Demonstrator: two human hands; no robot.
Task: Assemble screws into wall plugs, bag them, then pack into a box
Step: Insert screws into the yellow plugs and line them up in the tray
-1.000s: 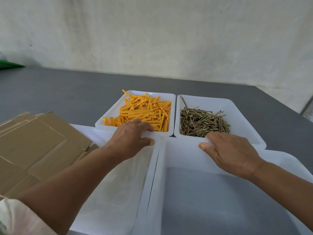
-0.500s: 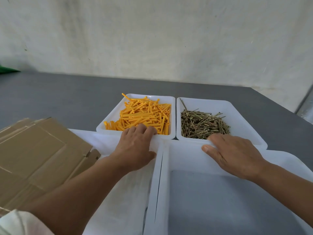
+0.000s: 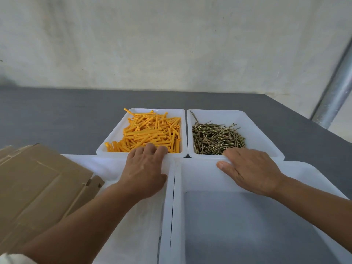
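Flattened cardboard (image 3: 38, 187) runs off the left edge. Left hand (image 3: 144, 172) reaches over the tray (image 3: 114, 134) rim, fingertips buried in the orange wall plugs (image 3: 152, 132), so its grip can't be judged. Right hand (image 3: 251, 170) lies flat, thumb splayed, holding nothing, fingertips hidden at the screws (image 3: 215, 138).

Bench (image 3: 57, 115): dark grey and matte, spanning the view up to the wall, its right edge running off toward the near right.
Wall (image 3: 171, 44): pale rough plaster, faintly stained, directly behind the bench.
Pipe (image 3: 335, 92): grey metal, far right edge.
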